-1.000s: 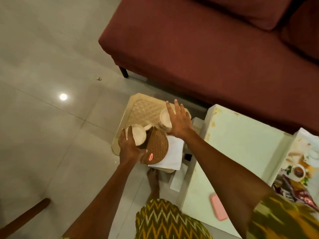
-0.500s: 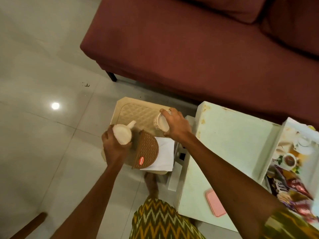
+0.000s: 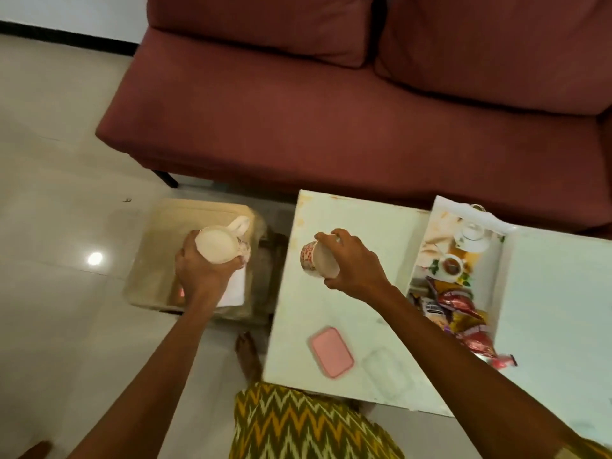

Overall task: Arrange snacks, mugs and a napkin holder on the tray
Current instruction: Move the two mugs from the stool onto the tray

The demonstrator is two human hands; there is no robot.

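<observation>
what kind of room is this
Most likely a home living room: a maroon sofa with back cushions, a low white table in front of it, and a glossy tiled floor.

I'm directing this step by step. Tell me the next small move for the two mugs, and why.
Probably carry the right hand rightward and set its patterned mug on the printed tray. That mug already hangs over the white table; the tray's far end looks free, snack packets filling the near end. The left hand's white mug follows.

One head-worn camera looks steeply down, close over the white table [image 3: 374, 233].
</observation>
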